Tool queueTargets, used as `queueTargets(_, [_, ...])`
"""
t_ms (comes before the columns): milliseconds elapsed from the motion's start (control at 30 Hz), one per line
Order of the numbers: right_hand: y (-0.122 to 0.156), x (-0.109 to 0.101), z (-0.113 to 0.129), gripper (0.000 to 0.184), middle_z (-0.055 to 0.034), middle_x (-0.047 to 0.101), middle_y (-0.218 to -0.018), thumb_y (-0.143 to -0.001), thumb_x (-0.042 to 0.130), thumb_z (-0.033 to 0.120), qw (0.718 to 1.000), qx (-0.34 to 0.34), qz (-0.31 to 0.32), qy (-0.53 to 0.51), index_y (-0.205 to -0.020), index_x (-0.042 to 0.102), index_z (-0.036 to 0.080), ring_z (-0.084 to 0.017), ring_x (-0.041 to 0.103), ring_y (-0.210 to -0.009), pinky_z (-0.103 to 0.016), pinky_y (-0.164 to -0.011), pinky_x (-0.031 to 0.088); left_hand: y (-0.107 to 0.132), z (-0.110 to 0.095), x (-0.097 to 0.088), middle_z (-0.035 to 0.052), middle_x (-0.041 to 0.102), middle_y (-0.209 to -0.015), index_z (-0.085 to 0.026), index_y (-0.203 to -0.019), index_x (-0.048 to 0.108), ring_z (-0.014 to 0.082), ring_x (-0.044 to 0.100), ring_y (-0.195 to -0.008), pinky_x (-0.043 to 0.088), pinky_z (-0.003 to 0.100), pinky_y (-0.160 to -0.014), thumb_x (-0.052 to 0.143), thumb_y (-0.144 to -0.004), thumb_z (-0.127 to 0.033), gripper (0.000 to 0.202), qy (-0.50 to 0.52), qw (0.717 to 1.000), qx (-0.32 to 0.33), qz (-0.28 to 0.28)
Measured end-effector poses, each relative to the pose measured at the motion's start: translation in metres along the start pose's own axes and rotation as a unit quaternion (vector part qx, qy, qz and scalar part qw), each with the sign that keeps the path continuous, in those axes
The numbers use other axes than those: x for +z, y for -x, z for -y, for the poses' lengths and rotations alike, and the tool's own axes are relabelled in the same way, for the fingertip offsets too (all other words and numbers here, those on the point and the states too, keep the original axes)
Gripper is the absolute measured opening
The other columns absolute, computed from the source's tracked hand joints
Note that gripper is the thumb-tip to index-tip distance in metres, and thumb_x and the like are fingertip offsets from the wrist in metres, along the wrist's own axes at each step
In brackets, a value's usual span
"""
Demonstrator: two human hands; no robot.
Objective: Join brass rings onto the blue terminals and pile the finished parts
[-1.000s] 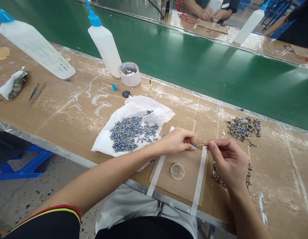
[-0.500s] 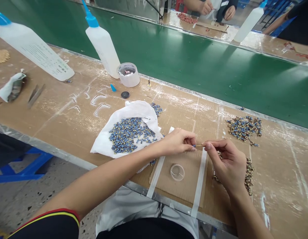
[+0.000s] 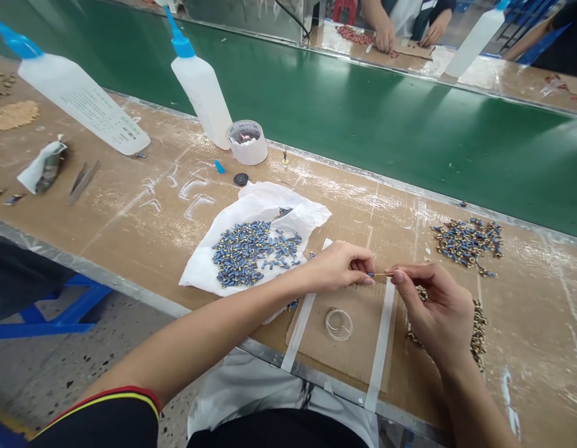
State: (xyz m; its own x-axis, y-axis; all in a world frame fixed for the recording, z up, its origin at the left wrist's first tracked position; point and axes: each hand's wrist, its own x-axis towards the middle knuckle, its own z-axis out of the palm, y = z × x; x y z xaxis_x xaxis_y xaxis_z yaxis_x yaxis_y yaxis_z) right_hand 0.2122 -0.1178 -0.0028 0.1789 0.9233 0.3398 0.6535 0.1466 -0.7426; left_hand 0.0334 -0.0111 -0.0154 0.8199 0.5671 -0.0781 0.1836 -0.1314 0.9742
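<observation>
My left hand point(image 3: 339, 266) pinches a tiny blue piece point(image 3: 371, 274) between thumb and fingers. My right hand point(image 3: 435, 308) is closed on a thin wooden stick point(image 3: 384, 274) whose tip meets that piece. Both hands hover over a taped cardboard pad point(image 3: 351, 339) with a small clear ring-shaped cap point(image 3: 339, 323) lying on it. Left of my hands, a white plastic bag point(image 3: 251, 211) holds a heap of small blue and gold parts point(image 3: 251, 252). A second pile of such parts point(image 3: 466, 239) lies at the right, and a brownish pile point(image 3: 477, 326) sits under my right wrist.
Two white squeeze bottles with blue nozzles point(image 3: 202, 87) point(image 3: 78, 96) and a small white tub point(image 3: 246, 142) stand at the back left. Tweezers point(image 3: 83, 180) and a crumpled wrapper point(image 3: 43, 168) lie far left. A green conveyor belt point(image 3: 363, 112) runs behind; another person's hands point(image 3: 386, 34) work beyond it.
My hands have stayed pinched together at the stick and blue piece. The white bag's edge flapped over and back. The view has shifted slightly.
</observation>
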Motion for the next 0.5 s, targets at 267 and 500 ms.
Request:
queueTargets(267, [-0.0014,0.0,0.0008,0.003,-0.0039,0.074,-0.086,-0.087,0.067,0.023,1.0,-0.01,0.002,0.0,-0.089,0.067,0.022,-0.018,0.07,-0.077,-0.03,-0.068,0.054,0.0004,-0.0004,-0.0023,0.0025,0.068,-0.076,-0.012,-0.088,0.068,0.0123,0.062,-0.074,0.044,0.021,-0.067,0.069,-0.08,-0.018,0.01,-0.023,1.0,-0.003,-0.002])
queueTargets(500, [-0.0029,0.0002,0.003,0.001,-0.0043,0.075,-0.087,-0.088,0.065,0.022,0.999,-0.038,0.023,-0.008,-0.088,0.066,0.022,-0.02,0.071,-0.079,-0.032,-0.071,0.055,0.0009,-0.001,-0.0039,0.0015,0.068,-0.076,-0.013,-0.089,0.068,0.0118,0.062,-0.074,0.043,0.021,-0.066,0.066,-0.082,-0.016,0.008,-0.034,0.999,0.016,0.009])
